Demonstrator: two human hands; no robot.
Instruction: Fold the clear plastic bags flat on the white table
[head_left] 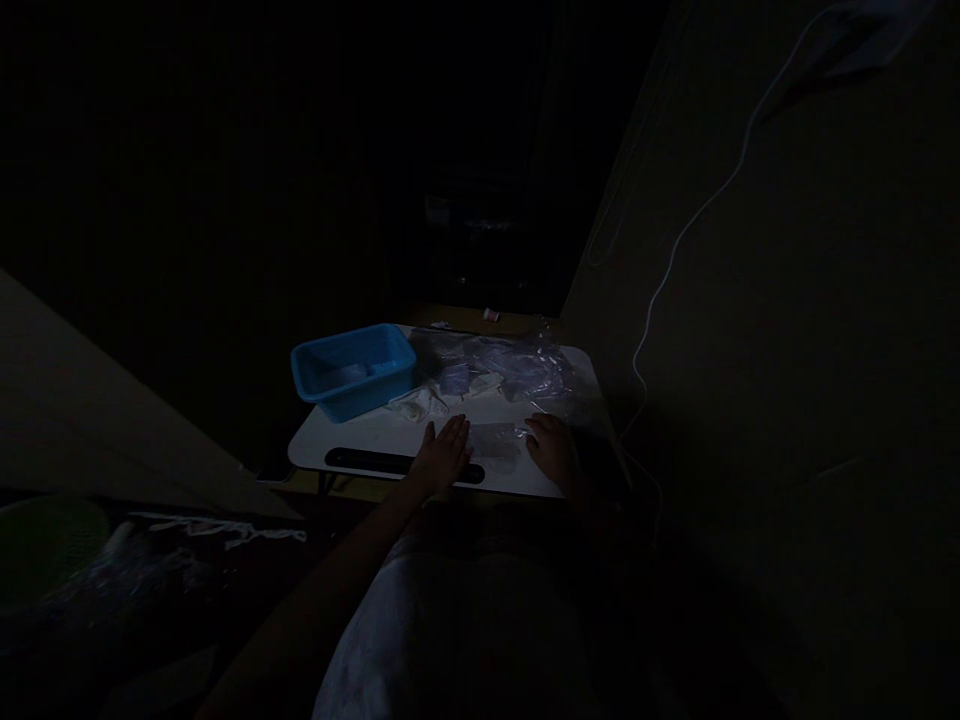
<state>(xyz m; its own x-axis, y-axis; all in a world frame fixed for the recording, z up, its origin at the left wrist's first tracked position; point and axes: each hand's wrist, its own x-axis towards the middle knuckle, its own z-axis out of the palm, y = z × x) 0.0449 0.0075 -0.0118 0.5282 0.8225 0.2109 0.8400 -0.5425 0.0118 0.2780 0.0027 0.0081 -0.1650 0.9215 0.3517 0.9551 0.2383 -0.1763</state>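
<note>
Two hands (444, 455), one plastic sheet (495, 446) between

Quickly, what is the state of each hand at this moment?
Left hand: open, palm down, by the clear plastic.
Right hand: half-curled by the plastic's right side; grip cannot be told.

The one view looks from the wearer's head, forward and steeply down, past pale cloth clothing (382, 630) at the bottom edge. The bare left hand (442, 456) and bare right hand (553, 450) fall just below mid-frame, over a white round-cornered table (379, 432) seen whole from fairly near; the dark background beyond seems deeper, though dimness hides how far.
</note>
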